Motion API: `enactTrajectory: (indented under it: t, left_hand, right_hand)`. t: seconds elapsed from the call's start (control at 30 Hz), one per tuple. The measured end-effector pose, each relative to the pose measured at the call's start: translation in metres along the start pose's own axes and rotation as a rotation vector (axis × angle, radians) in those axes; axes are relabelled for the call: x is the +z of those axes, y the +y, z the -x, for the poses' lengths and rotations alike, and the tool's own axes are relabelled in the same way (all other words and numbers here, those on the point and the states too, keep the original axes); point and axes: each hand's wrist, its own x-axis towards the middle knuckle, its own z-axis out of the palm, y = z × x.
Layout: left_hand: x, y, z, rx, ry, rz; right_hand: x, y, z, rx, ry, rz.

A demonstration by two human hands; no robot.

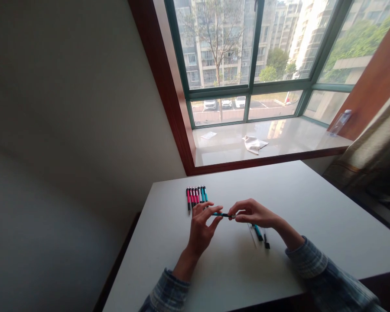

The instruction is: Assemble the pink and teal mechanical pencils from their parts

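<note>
Just above the middle of the worktop [312,208], a teal pen [221,214] is held level between both hands, so it's off the surface and not touching it. The left hand [201,227] has its grip pinched shut on the pen's left end, thumb underneath and fingertips on top. The right hand [251,213] has its grip closed round the other end, where the dark tip is, fingers curled in tight. Can't tell if the pen is in one piece or coming apart there, too small to make out.

Right under the right wrist there are some loose bits lying on the worktop: a short teal piece [258,232], a small black piece [266,242] just beside it, and a thin pale stick [251,234] on the other side. Just beyond the left hand sits a tidy row of pens [196,196], pink ones and teal ones side by side, all pointing away from the person.

Both arms are in plaid sleeves [312,262]. Further back, the windowsill [295,138] has a crumpled cloth [254,144], a slip of paper [209,135] and a clear bottle [341,121] off at the right end, with a curtain [373,160] hanging near it.
</note>
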Motion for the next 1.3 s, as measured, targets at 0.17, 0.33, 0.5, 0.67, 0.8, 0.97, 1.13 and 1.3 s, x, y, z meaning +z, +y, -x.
enactTrajectory:
  t: [0.17,0.33,0.5,0.67,0.8,0.97,1.13,1.3]
  left_hand:
    - [-0.012,-0.002,-0.003,-0.010,0.229,0.043]
    - [-0.018,-0.006,-0.003,-0.189,0.407,0.056]
    - [-0.017,-0.007,0.000,-0.268,0.422,0.061]
    - [-0.016,-0.009,0.003,-0.330,0.420,0.103]
    - [-0.016,-0.009,0.004,-0.337,0.404,0.097]
    - [-0.016,-0.008,0.004,-0.317,0.373,0.084]
    - [-0.014,-0.008,0.004,-0.294,0.325,0.093]
    - [-0.010,-0.007,0.005,-0.264,0.298,0.095]
  right_hand:
    - [0.007,-0.001,-0.007,-0.081,0.125,0.038]
    - [0.015,-0.006,-0.033,-0.053,0.116,0.564]
    - [0.021,0.005,-0.063,-0.036,0.022,0.927]
    - [0.025,0.018,-0.078,-0.033,0.023,1.067]
    - [0.030,0.021,-0.084,-0.037,0.027,1.110]
    - [0.034,0.025,-0.086,-0.051,0.042,1.032]
    - [0.017,0.025,-0.068,-0.065,0.119,0.846]
    - [-0.013,0.007,-0.016,-0.015,0.258,0.872]
